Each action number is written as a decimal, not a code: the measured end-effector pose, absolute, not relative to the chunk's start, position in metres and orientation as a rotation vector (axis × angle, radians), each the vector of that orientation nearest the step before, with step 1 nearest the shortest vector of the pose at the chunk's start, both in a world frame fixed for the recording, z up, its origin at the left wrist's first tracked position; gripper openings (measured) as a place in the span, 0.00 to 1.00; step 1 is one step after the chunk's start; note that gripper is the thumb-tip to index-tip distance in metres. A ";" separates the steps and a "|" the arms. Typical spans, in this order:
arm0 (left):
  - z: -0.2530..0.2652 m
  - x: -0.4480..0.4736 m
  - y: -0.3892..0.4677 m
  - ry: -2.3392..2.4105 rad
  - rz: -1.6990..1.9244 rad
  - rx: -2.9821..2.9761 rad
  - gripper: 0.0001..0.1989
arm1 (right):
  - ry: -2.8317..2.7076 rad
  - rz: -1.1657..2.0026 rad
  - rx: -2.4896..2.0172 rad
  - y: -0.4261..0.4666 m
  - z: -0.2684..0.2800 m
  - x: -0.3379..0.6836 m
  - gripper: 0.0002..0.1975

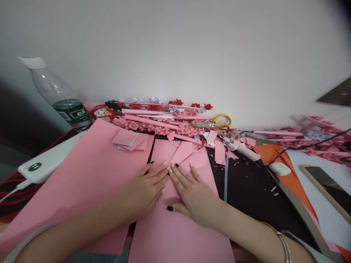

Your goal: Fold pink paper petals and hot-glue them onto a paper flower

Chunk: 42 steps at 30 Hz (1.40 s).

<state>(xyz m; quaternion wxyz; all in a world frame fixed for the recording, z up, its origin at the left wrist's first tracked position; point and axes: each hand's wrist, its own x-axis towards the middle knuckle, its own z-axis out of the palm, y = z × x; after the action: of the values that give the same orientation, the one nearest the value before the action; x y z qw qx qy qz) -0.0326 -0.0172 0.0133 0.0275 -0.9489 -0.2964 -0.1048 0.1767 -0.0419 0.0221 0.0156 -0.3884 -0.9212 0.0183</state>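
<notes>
A pink paper sheet (pixel 178 233) lies lengthwise in front of me. My right hand (pixel 189 193) rests on it, palm down, fingers stretched out and thumb apart. My left hand (pixel 149 191) also lies flat, across the gap between that sheet and a larger pink sheet (pixel 90 175) on the left. The fingertips of both hands almost meet. Just beyond them is a loose pink paper piece (pixel 182 151), angled on the sheet. Whether anything lies under my fingers is hidden. A small stack of pink paper squares (pixel 126 138) sits on the left sheet.
Along the wall lie pink paper flowers (pixel 156 128), rolled paper sticks, yellow-handled scissors (pixel 210 123) and a glue gun (pixel 241 148). At left stand a water bottle (pixel 68 106) and a white power bank (pixel 52 159). A phone (pixel 329 188) and earbud case (pixel 280 168) lie at right.
</notes>
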 end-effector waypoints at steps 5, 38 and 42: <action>0.012 -0.036 -0.021 -1.000 -0.374 -2.930 0.18 | -2.823 -0.008 -1.343 -0.041 0.028 0.194 0.31; 0.035 -0.059 0.007 -1.166 -0.500 -2.875 0.16 | -2.929 0.333 -1.368 0.048 0.071 0.196 0.03; 0.047 -0.047 0.015 -1.513 -0.645 -3.135 0.20 | -2.846 0.631 -1.329 0.050 0.093 0.209 0.10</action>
<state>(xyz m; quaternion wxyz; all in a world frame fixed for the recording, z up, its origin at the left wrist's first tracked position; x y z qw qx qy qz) -0.0472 0.0147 0.0473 -0.1981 -0.8679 -0.4190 -0.1787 0.2089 0.0502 0.0928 -0.0310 -0.4148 -0.8878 0.1968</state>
